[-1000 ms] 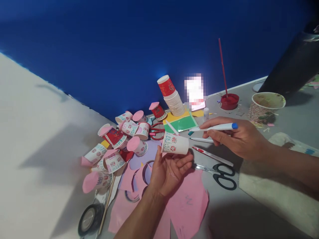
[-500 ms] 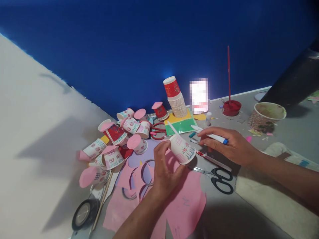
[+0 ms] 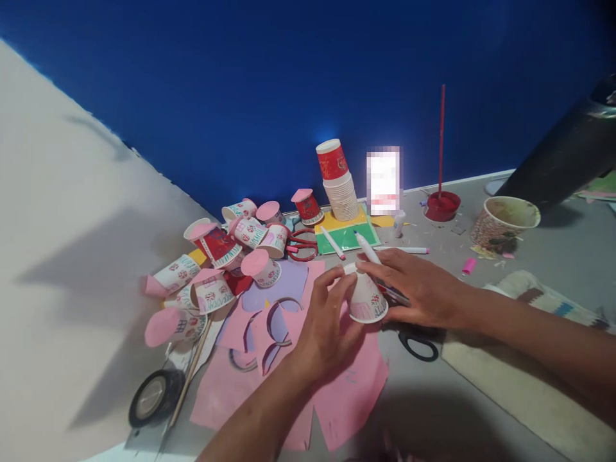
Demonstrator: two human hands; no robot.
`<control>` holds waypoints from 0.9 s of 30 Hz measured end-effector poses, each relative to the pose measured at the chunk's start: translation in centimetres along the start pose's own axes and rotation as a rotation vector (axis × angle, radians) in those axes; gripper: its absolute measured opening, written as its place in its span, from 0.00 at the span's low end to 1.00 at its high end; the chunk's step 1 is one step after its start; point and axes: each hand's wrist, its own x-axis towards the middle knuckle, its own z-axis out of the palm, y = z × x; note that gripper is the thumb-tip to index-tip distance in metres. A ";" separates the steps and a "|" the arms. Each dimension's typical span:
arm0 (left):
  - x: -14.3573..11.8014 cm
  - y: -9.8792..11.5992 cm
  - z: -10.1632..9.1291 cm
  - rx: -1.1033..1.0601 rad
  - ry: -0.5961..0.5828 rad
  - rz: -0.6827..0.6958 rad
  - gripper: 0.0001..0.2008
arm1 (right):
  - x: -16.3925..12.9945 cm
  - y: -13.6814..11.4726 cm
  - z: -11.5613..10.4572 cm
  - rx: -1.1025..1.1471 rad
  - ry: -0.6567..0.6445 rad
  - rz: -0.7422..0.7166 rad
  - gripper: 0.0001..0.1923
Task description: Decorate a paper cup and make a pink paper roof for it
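Note:
My left hand (image 3: 325, 322) grips a small white paper cup (image 3: 365, 301) with red flower prints, turned upside down on the pink paper (image 3: 346, 391). My right hand (image 3: 418, 287) touches the cup from the right and holds a white marker (image 3: 366, 247) that sticks up to the left between its fingers. Black-handled scissors (image 3: 418, 344) lie partly hidden under my right hand.
A heap of decorated cups with pink lids (image 3: 226, 256) lies to the left. A cup stack (image 3: 338, 184), green card (image 3: 347, 236), red scissors (image 3: 302, 246), a red paint dish with brush (image 3: 442, 204), a bowl (image 3: 503, 221) and a tape roll (image 3: 154, 397) surround the spot.
My left hand turned the cup from lying sideways in the palm to mouth-down on the pink paper. My right hand moved in beside the cup with the marker.

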 end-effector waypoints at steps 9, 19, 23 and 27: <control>0.8 0.5 -1.2 -0.865 -0.092 -0.509 0.51 | -0.7 0.6 0.2 0.126 0.126 0.026 0.45; 1.2 0.3 -1.6 -1.096 -0.186 -0.488 0.53 | -1.1 1.3 -0.1 0.317 0.090 0.070 0.55; 1.1 -0.1 -1.5 -1.076 -0.158 -0.458 0.50 | -1.0 1.5 0.1 0.359 0.059 0.058 0.54; 0.9 -0.2 -1.5 -0.901 -0.080 -0.445 0.40 | -0.6 1.6 0.1 0.384 0.020 0.064 0.57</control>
